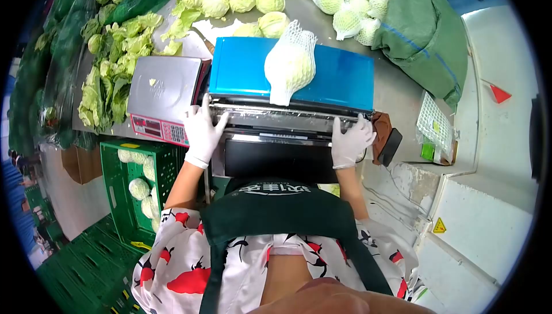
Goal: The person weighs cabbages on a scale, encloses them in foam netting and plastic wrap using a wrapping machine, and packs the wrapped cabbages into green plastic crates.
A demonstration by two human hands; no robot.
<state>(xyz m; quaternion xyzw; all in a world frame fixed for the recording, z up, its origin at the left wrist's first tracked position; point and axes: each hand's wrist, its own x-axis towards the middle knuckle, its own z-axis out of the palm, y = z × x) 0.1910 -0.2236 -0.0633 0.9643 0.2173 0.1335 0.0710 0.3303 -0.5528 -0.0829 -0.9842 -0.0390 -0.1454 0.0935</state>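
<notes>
A film-wrapping machine with a blue top [236,66] stands before me, a strip of clear plastic film [276,119] stretched along its front. On the blue top lies a cabbage in a white foam net [290,69]. My left hand [202,133], in a white glove, is at the left end of the film with thumb and forefinger spread apart. At the right end is my gloved right hand [352,141], its thumb apart from its slightly bent fingers. Whether either hand touches the film is hard to make out. The dark front plate [270,159] lies between my wrists.
Left of the machine stands a scale [164,87], with a green crate [112,190] of netted cabbages below. Loose leaves [106,84] and bare cabbages [270,2] lie behind. Netted cabbages [348,19] and a green sack [422,35] are at back right.
</notes>
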